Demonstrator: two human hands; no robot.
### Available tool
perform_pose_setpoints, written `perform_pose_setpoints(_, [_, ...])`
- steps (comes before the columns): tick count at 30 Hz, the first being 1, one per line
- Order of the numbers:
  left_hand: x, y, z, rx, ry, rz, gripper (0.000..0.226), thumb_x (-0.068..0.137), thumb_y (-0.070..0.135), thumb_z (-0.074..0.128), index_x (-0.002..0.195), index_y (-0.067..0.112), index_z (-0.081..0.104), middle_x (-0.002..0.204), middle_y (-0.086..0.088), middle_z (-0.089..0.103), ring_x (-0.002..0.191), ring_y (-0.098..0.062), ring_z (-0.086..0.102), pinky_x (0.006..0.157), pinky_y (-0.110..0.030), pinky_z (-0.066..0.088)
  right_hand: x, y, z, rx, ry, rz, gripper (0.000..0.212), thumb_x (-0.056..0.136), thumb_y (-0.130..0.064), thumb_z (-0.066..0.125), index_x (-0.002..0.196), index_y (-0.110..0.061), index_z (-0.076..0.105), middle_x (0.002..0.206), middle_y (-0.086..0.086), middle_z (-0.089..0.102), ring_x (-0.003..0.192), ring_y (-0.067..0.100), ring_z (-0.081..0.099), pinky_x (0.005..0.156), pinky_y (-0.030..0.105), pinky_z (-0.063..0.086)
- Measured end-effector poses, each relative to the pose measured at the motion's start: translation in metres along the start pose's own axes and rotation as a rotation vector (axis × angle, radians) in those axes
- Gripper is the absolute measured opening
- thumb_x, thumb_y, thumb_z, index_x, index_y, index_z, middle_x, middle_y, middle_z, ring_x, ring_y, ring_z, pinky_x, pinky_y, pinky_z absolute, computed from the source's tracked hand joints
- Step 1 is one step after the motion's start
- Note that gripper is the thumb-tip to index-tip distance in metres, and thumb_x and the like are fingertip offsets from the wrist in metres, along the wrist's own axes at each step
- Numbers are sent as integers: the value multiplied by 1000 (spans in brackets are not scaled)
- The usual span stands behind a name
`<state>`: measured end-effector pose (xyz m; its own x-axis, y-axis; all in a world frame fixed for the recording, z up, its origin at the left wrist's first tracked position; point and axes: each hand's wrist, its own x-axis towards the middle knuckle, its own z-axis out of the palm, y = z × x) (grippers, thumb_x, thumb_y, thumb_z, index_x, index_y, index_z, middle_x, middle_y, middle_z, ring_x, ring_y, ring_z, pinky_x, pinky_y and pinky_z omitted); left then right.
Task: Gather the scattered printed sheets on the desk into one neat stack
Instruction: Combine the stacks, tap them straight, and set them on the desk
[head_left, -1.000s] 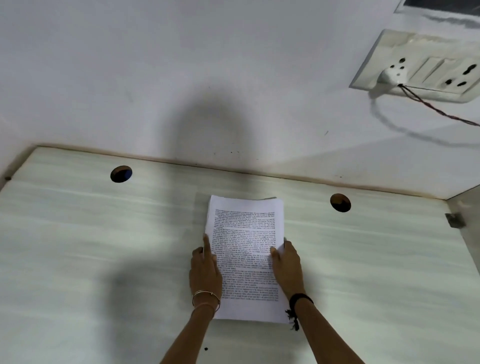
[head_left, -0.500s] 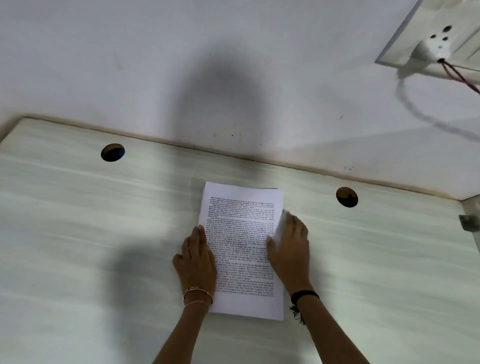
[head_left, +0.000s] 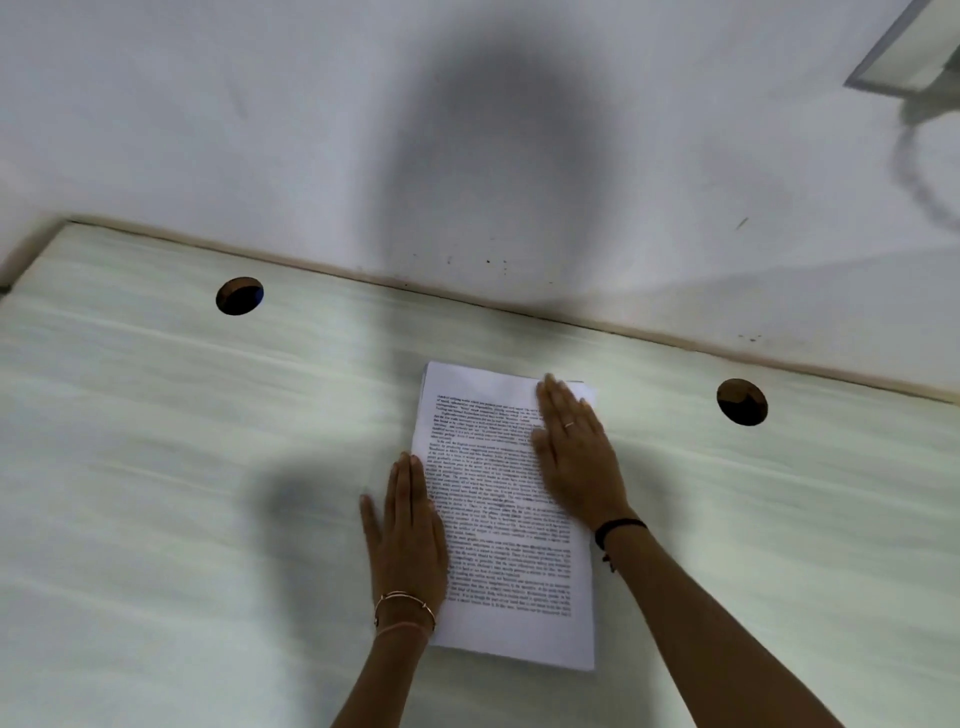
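1. The stack of sheets (head_left: 498, 545) lies flat on the worktop (head_left: 156, 493), printed side up, about midway between the two round holes. Its long edges run away from us toward the wall (head_left: 260, 130).
2. At the far right corner a lower sheet peeks out a little past the top one, so we judge the pile not quite square. We see no stray sheet elsewhere in this view. We take gathering as done and squaring as the step in hand.
3. The right hand (head_left: 579, 462) lies palm down on the far right part of the top sheet, fingers straight and pointing at the wall. Its grip is released; it presses and grasps nothing. We read this as pinning the pile so it cannot skid.
4. The left hand (head_left: 410, 545) lies flat along the left long edge, fingers straight and together, thumb spread onto the worktop. Its grip is also released. We think it serves as a fence, nudging that edge into line.
5. Worn items: bangles (head_left: 405, 605) on the left wrist, a black band (head_left: 618, 530) on the right wrist, a ring (head_left: 569, 424) on a right finger.
6. Further out are the left hole (head_left: 239, 295) and the right hole (head_left: 742, 401), near the back edge. A blurred socket plate (head_left: 914, 47) sits on the wall at upper right.
7. Risk, as we judge it: a sliding palm could drag the top sheet and fan the corner again.
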<state>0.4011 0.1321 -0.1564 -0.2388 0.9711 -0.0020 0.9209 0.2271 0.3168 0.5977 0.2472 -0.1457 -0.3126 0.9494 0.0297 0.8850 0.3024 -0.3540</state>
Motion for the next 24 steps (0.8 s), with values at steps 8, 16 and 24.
perform_pose_setpoints(8, [1, 3, -3, 21, -24, -20, 57, 92, 25, 21, 147, 9, 16, 153, -6, 27, 142, -12, 15, 117, -45, 1, 0, -31, -2, -55, -38, -137, 55, 100, -26, 28, 151, -11, 14, 160, 4, 10, 148, 15, 7, 120, 43, 12])
perform_pose_setpoints(16, [0, 1, -4, 35, -35, -24, 57, 90, 25, 25, 144, 7, 26, 150, -6, 34, 140, -13, 20, 115, -47, 7, 45, -70, 22, -92, -220, -434, 51, 102, -32, 23, 151, -24, 14, 159, -6, 14, 147, 10, 9, 121, 35, 6])
perform_pose_setpoints(24, [2, 2, -5, 28, -40, -32, 55, 93, 27, 17, 143, 8, 29, 148, -6, 37, 138, -13, 21, 115, -46, 6, 87, -83, 22, -29, -208, -205, 65, 94, -44, 2, 152, -14, 5, 160, 0, 1, 147, 10, -2, 121, 37, 9])
